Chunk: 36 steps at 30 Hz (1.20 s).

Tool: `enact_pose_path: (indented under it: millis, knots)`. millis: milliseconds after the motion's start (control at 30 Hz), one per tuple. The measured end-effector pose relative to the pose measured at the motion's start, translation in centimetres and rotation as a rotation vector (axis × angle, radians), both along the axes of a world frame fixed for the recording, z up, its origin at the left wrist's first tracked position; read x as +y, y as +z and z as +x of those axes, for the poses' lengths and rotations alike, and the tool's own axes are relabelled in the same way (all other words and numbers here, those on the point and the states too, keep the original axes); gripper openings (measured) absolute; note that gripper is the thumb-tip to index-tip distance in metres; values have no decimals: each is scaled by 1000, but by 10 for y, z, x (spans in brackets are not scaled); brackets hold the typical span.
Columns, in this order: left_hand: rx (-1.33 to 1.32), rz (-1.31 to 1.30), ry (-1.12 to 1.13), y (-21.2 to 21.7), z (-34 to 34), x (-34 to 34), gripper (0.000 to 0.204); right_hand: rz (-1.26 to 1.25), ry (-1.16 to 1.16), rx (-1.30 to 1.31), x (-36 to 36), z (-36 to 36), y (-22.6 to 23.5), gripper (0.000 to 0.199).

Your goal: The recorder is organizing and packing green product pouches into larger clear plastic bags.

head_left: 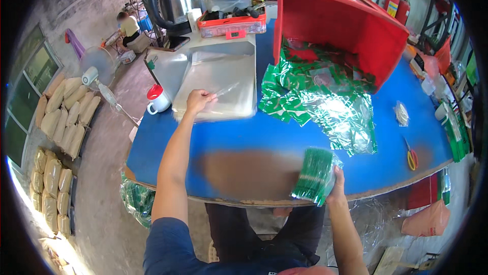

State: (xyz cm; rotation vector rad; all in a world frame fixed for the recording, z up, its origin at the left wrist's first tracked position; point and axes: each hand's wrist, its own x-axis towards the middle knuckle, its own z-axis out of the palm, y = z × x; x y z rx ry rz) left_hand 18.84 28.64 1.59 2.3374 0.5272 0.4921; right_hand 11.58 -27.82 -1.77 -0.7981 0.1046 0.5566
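My left hand (200,101) reaches over a stack of clear plastic bags (223,79), with thumb and fingers pinched on the edge of a clear plastic bag (223,91) that lifts off the top. Near the table's front edge, my right hand (336,187) grips a thick bundle of green packets (316,176), stood on edge and pressed together. The packets' far side has a shiny clear look. Beyond it, loose green foil packets (325,100) spill from a red plastic bin (335,26) tipped on its side.
A white mug with a red lid (158,100) stands left of the bag stack. Behind are an electric kettle (178,3) and a red tray of small items (233,23). Scissors (412,157) and a small clear packet (401,114) lie at the right of the blue table (244,148).
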Motion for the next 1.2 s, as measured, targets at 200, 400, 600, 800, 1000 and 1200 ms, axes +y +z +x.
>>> enact_pose_path:
  millis: [200, 400, 600, 800, 1000, 1200]
  knots:
    - [-225, 191, 169, 14, -10, -21, 30, -22, -14, -13, 1, 0, 2, 70]
    - [-652, 713, 173, 78, -40, -62, 21, 22, -39, -26, 6, -2, 9, 63]
    - [-268, 746, -206, 109, -94, -129, 23, 69, -26, -43, 8, 0, 9, 60]
    - [231, 189, -329, 80, -120, -165, 35, -69, -89, -61, 16, -5, 11, 56]
    - [31, 82, -270, 60, -140, -210, 33, -512, 143, -431, 69, -62, 99, 39]
    - [-104, -207, -339, 79, -149, -289, 28, -141, 356, 143, 100, -21, 66, 46]
